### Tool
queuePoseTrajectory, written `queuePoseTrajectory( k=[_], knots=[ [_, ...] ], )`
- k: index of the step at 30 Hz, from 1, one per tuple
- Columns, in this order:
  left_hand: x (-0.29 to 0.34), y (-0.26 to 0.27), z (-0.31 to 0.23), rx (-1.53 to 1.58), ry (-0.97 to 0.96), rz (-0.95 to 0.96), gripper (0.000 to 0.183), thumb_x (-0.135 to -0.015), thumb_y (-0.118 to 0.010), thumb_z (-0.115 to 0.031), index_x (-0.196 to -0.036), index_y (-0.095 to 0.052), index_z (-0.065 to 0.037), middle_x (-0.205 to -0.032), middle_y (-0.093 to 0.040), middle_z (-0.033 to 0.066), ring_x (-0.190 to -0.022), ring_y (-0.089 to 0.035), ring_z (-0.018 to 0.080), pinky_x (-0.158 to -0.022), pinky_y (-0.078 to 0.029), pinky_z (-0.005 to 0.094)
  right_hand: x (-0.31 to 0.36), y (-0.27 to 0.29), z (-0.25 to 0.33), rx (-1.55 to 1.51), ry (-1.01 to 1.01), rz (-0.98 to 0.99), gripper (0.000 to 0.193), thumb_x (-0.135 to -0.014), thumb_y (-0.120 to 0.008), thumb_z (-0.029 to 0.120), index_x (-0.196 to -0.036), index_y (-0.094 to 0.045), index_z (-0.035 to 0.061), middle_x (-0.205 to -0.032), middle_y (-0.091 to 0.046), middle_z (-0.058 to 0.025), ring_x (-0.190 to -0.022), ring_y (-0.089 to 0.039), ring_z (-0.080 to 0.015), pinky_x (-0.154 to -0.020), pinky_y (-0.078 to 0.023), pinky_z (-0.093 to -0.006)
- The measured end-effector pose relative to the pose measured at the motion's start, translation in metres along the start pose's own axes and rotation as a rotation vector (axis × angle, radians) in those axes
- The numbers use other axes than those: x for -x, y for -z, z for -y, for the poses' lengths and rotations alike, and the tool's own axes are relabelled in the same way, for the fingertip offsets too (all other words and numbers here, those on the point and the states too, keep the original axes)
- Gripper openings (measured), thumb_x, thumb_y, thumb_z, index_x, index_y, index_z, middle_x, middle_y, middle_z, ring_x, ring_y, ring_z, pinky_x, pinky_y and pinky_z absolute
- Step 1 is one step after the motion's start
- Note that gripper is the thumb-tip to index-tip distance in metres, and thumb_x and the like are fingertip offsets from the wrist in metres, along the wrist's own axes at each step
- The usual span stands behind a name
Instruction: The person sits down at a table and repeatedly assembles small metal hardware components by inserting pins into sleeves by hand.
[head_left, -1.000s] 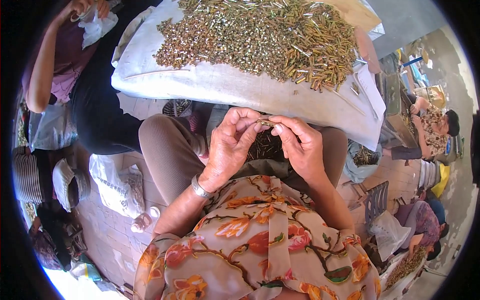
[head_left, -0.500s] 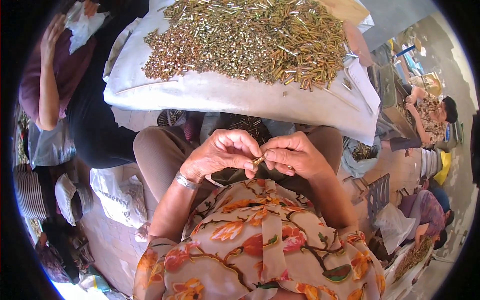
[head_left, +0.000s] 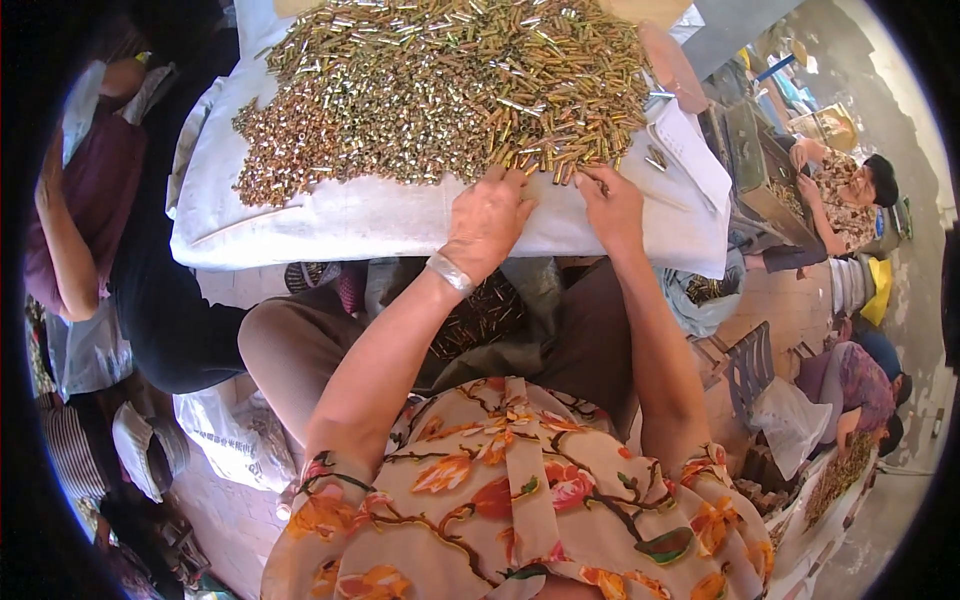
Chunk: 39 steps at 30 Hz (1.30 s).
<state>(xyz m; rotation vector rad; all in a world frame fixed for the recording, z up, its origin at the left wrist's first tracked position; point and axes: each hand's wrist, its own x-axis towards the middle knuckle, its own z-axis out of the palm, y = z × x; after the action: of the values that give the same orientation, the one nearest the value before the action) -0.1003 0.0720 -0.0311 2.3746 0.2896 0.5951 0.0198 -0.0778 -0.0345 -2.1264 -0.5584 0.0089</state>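
A heap of small brass-coloured metal parts lies on a pale cloth-covered table top point(head_left: 330, 225) before me. Long thin tubes point(head_left: 570, 110) gather at the right of the heap, and short nut-like pieces point(head_left: 320, 140) at the left. My left hand point(head_left: 488, 222), with a silvery band at the wrist, rests at the heap's near edge, its fingers curled together against the parts; their tips are partly hidden. Just to its right, my right hand point(head_left: 613, 207) has thumb and fingers drawn together at the tubes' near edge. Whatever either hand grips is too small to make out.
Between my knees sits a dark bag of metal parts point(head_left: 480, 315). A bluish bag point(head_left: 705, 300) with more parts stands right of my knee. Another person's dark-clothed leg point(head_left: 185, 290) is close on the left, near a white plastic bag point(head_left: 235, 440). Co-workers sit at the right.
Both hands have moved forward from above my lap, where they held a small brass-coloured part between them, to the heap's near edge. They are now apart, and that part no longer shows.
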Motion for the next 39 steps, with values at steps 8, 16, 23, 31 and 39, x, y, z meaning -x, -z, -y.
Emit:
queuePoseTrajectory(
  k=[8,16,23,31,39],
  knots=[
    [0.009,0.000,0.003,-0.119,-0.038,-0.060,0.013,-0.078,-0.068,-0.010,-0.090,-0.065,-0.006,-0.085,-0.061,0.0142,-0.075,-0.063,0.0332,-0.068,-0.052,0.0396,-0.015,-0.026,0.013,0.464,0.132,0.003,0.016,-0.081,-0.065,0.015,-0.086,-0.064,-0.0007,-0.078,-0.063,-0.0214,-0.075,-0.062,-0.0380,-0.066,-0.049,-0.0433],
    [0.062,0.060,0.011,1.152,0.569,0.064,0.015,-0.092,-0.059,-0.004,-0.105,-0.061,0.001,-0.093,-0.066,0.0084,-0.086,-0.066,0.0171,-0.082,-0.055,0.0272,0.046,0.003,0.063,-0.355,-0.046,0.340,0.017,-0.090,-0.059,0.016,-0.097,-0.059,0.0006,-0.087,-0.065,-0.0074,-0.054,-0.050,-0.0100,-0.047,-0.039,-0.0241],
    [0.117,0.091,-0.007,1.345,0.550,-0.087,0.015,-0.092,-0.060,-0.008,-0.105,-0.061,-0.001,-0.096,-0.064,0.0035,-0.087,-0.063,0.0113,-0.079,-0.053,0.0253,0.119,0.006,0.118,-0.602,-0.156,0.573,0.020,-0.095,-0.056,0.014,-0.112,-0.063,0.0048,-0.079,-0.059,0.0011,-0.052,-0.043,-0.0008,-0.045,-0.034,-0.0170],
    [0.133,0.102,-0.028,1.398,0.502,-0.172,0.015,-0.092,-0.060,-0.007,-0.105,-0.060,-0.002,-0.097,-0.064,0.0034,-0.088,-0.061,0.0100,-0.082,-0.051,0.0257,0.138,0.000,0.133,-0.473,0.031,0.518,0.019,-0.091,-0.059,0.007,-0.109,-0.063,0.0017,-0.080,-0.060,-0.0023,-0.064,-0.050,-0.0062,-0.057,-0.042,-0.0217],
    [0.138,0.095,-0.034,1.360,0.472,-0.261,0.016,-0.091,-0.061,-0.006,-0.106,-0.059,-0.002,-0.099,-0.063,0.0033,-0.089,-0.061,0.0101,-0.084,-0.050,0.0248,0.140,-0.002,0.134,-0.352,0.212,0.446,0.019,-0.087,-0.062,0.001,-0.106,-0.064,0.0022,-0.080,-0.061,-0.0091,-0.068,-0.058,-0.0146,-0.061,-0.046,-0.0254]
  ],
)
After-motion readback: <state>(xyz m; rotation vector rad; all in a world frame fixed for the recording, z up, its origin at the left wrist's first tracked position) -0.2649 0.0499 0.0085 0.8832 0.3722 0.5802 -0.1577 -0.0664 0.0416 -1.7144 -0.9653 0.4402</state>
